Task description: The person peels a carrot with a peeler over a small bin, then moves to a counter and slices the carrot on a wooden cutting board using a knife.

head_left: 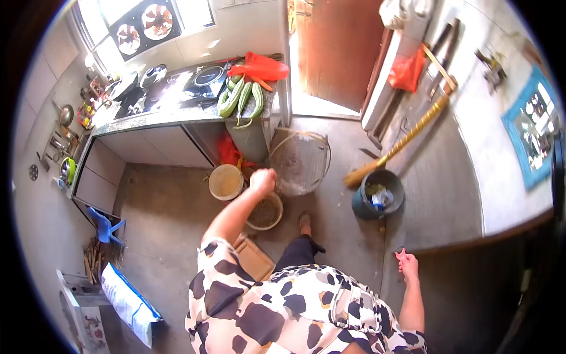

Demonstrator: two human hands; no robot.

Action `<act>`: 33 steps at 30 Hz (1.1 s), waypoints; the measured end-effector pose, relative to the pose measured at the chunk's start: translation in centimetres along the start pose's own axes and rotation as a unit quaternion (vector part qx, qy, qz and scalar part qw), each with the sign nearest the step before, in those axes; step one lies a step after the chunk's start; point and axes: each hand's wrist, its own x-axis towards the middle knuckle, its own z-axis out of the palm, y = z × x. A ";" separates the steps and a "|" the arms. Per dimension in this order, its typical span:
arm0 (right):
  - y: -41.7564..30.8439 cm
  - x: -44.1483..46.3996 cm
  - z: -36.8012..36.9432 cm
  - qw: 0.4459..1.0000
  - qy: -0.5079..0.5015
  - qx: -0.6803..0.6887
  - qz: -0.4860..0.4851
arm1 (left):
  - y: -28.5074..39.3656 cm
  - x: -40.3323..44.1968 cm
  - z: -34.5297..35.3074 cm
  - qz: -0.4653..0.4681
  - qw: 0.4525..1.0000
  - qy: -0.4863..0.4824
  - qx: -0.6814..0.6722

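Observation:
My left hand (pixel 263 180) is stretched forward and closed, above the gap between a white bucket (pixel 226 182) and a second round bucket (pixel 265 211). Whatever its fingers hold, if anything, does not show. Low at my side, my right hand (pixel 408 265) is closed around a small pink tool (pixel 401 254) with a dark tip, whose kind I cannot make out. Just beyond my left hand stands a wide grey basket (pixel 298 162) with a handle. Several long green gourds (pixel 242 99) lie on the counter beside a red plastic bag (pixel 259 66).
A dark bin (pixel 378 194) with waste inside stands to the right, by a long-handled broom (pixel 407 138). A small wooden stool (pixel 254 259) is near my legs. On the left are a blue plastic chair (pixel 106 226) and a white sack (pixel 130 302). An open door (pixel 339 56) is ahead.

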 end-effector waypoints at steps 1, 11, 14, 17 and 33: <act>-0.5 1.1 1.7 0.999 -0.010 0.026 -0.028 | -1.0 0.9 -1.7 -0.003 1.000 0.013 0.013; -7.8 11.6 6.2 0.957 0.042 0.142 0.250 | -8.8 41.3 -0.3 0.005 0.951 0.001 0.310; -11.7 13.7 6.9 0.945 0.045 0.162 0.281 | -11.5 46.1 0.2 0.016 0.924 -0.008 0.381; -15.0 16.2 7.5 0.946 0.033 0.158 0.282 | -12.6 48.1 0.2 0.043 0.915 -0.080 0.392; -35.2 29.4 18.1 0.974 -0.200 -0.103 0.036 | -5.3 41.9 -17.5 -0.008 0.807 0.106 -0.581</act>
